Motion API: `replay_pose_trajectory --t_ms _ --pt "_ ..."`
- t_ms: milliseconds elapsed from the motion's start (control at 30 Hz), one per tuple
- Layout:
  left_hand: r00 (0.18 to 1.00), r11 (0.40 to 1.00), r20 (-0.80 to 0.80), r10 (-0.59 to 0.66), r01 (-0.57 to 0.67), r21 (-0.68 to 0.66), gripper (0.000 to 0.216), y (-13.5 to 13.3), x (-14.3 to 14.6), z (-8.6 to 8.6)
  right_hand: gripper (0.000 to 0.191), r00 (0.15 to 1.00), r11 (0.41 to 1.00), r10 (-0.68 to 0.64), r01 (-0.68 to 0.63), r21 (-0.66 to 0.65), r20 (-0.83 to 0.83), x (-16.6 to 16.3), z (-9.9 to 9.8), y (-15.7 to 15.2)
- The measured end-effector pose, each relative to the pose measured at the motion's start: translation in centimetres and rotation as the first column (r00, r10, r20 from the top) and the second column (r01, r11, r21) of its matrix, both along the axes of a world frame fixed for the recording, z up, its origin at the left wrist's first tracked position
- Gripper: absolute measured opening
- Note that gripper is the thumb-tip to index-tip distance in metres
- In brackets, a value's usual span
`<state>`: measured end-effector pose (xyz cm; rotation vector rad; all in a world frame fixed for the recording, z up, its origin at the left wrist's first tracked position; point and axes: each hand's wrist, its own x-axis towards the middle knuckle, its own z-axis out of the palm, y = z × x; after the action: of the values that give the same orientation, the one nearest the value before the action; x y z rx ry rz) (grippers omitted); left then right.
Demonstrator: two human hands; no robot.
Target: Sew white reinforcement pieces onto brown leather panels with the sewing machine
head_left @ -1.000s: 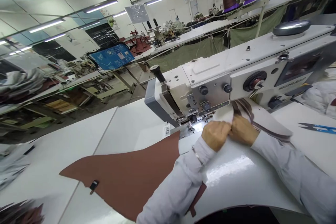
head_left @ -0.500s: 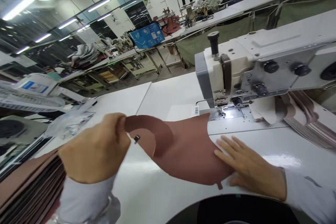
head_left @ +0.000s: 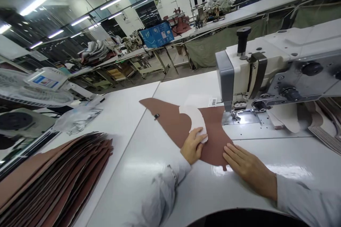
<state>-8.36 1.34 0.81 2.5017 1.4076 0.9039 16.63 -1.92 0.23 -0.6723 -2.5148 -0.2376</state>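
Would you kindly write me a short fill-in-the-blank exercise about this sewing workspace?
The left hand touches a curved piece coloured ____.
That piece lies on a larger panel coloured ____.
The stack of layered pieces is on the person's ____ side.
The sewing machine stands on the person's ____ side.

Missing words: white; brown; left; right.

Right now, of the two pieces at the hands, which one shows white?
The small curved piece, touched by the left hand. It lies on top of the larger piece, which is brown and has the right hand at its edge.
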Motion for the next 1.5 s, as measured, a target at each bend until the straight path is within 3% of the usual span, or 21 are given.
replay_pose_trajectory --t_ms 100,167,267,400,600,867,1300,1500 --pt "0.999 0.999 0.029 -0.027 0.026 0.032 0.026 4.1 0.8 0.3 0.040 0.996 0.996 -0.087 0.087 -0.022 -0.017 -0.7 -0.4 2.4" --pt "0.997 0.999 0.064 -0.038 0.037 0.029 0.027 4.8 2.6 0.3 0.039 0.991 0.992 -0.124 0.123 -0.013 -0.055 -0.9 -0.4 3.4" --pt "0.992 0.996 0.095 -0.085 0.082 0.037 0.028 3.5 5.8 0.2 0.031 0.985 0.996 -0.086 0.081 -0.039 -0.150 -0.8 -0.1 4.0" --pt "0.992 0.991 0.002 -0.125 0.125 0.044 0.031 1.7 8.2 0.2 0.023 0.958 0.993 -0.033 -0.001 -0.119 -0.283 -0.6 0.4 3.8" --pt "0.993 0.999 -0.110 -0.042 0.045 0.019 0.033 1.7 8.5 0.4 0.021 0.961 0.983 -0.023 -0.027 -0.179 -0.276 -0.5 0.3 3.7" --pt "0.977 0.998 -0.211 0.015 -0.002 0.061 0.033 1.3 9.1 0.1 0.025 0.961 0.991 -0.022 -0.015 -0.133 -0.275 -0.6 -0.1 3.8" --pt "0.980 0.998 -0.199 -0.002 0.013 0.054 0.032 1.4 9.0 0.0 0.027 0.959 0.990 -0.020 -0.021 -0.143 -0.281 -0.8 0.5 3.6" --pt "0.993 0.995 -0.098 -0.065 0.071 0.066 0.032 1.7 8.6 -0.4 0.027 0.963 0.989 -0.040 0.000 -0.148 -0.267 -0.9 0.6 3.5"
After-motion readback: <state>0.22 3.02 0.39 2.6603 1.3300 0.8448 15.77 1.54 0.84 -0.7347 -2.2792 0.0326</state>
